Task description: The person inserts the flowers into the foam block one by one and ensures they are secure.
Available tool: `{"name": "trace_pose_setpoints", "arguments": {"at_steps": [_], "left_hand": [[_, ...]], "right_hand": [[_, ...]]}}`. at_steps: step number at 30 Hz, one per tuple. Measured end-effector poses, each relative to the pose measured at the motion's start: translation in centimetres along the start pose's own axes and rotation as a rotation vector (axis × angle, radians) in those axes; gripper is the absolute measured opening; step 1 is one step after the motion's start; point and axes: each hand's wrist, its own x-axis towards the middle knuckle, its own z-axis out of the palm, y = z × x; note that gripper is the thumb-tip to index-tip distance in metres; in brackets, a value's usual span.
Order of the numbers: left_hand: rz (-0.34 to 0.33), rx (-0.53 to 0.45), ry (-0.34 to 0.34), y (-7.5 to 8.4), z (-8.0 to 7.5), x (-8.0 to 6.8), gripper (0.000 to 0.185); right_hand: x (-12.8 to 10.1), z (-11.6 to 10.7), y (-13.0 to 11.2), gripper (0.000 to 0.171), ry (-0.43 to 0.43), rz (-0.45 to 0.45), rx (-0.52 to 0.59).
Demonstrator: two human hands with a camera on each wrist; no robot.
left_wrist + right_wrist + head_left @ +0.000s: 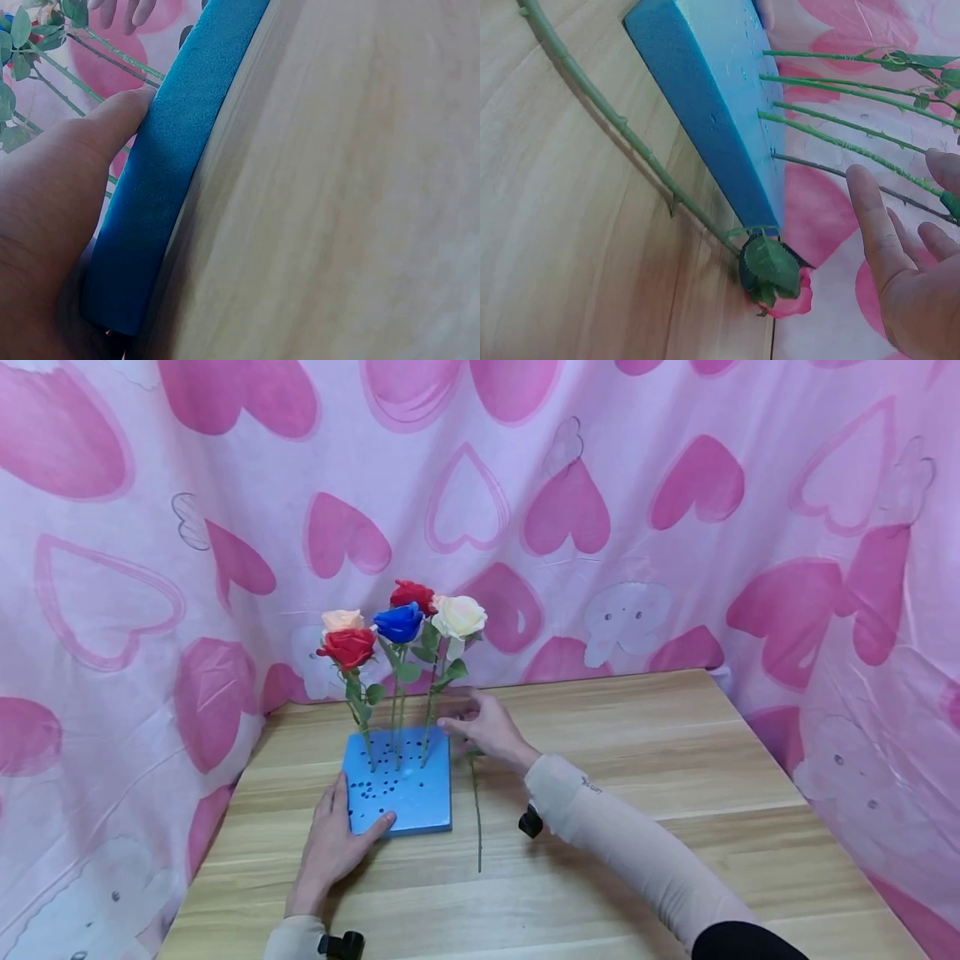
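Note:
A blue foam block (408,814) dotted with holes lies on the table. Several artificial roses stand upright in it: a red rose (348,649) at the front left, a peach one (342,620) behind, a blue rose (400,622), another red rose (412,594) and a white rose (459,617). My left hand (333,839) grips the block's front-left corner, thumb on top and fingers along the side. Beside the white rose's stem is my right hand (491,727), fingers extended and holding nothing. Below it lies a loose pink-red rose (791,300), its bloom largely hidden in the head view.
The loose rose's stem (478,827) runs toward the front, right of the block. A wooden table (637,760) carries everything. Behind and at the sides hangs a pink curtain (637,552) printed with hearts, close behind the roses.

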Motion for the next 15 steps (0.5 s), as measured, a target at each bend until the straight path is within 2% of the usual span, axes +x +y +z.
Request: {"name": "trace_pose_setpoints", "arguments": {"at_steps": [15], "left_hand": [[-0.009,0.008,-0.024,0.2,-0.3,-0.2,0.136]], "right_hand": [[-1.9,-2.2,1.5,0.069,0.081,0.071,0.157]]}}
